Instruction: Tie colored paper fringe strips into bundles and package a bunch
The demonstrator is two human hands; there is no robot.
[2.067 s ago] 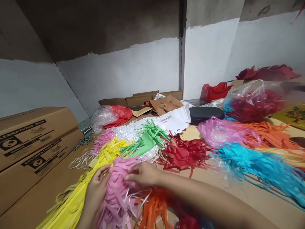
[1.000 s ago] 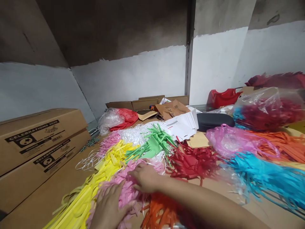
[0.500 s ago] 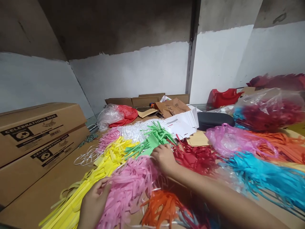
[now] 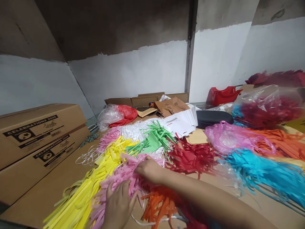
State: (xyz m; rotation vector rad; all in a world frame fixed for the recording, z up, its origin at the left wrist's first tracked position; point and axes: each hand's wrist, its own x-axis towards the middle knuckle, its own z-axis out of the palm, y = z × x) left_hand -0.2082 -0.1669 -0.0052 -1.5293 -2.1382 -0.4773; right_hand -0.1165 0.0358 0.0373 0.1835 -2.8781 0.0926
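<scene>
Pink bundle of cut paper fringe at six o'clock on the cardboard-covered desk, long axis running from seven o'clock up toward one o'clock. Left hand nearest of all, laid flat on the near end of that bundle, fingers spread wide, pressing rather than gripping. Right hand just beyond, forearm reaching in from four o'clock, fingers curled down onto the far end of the same pink fringe; whether pinching strands or only resting, cannot tell. Far end closer to the right hand, near end under the left.

Orange paper strips directly beneath the right forearm, at five o'clock. Yellow paper fringe bundle touching the pink one on its nine o'clock side, lying parallel. Farther out, green paper fringe piece at twelve o'clock over a white ribbon heap, red paper fringe pile at one o'clock, blue paper fringe at three o'clock. Two stacked brown cardboard boxes with black printing at ten o'clock. Farthest back, white envelopes and black oblong case near the wall.
</scene>
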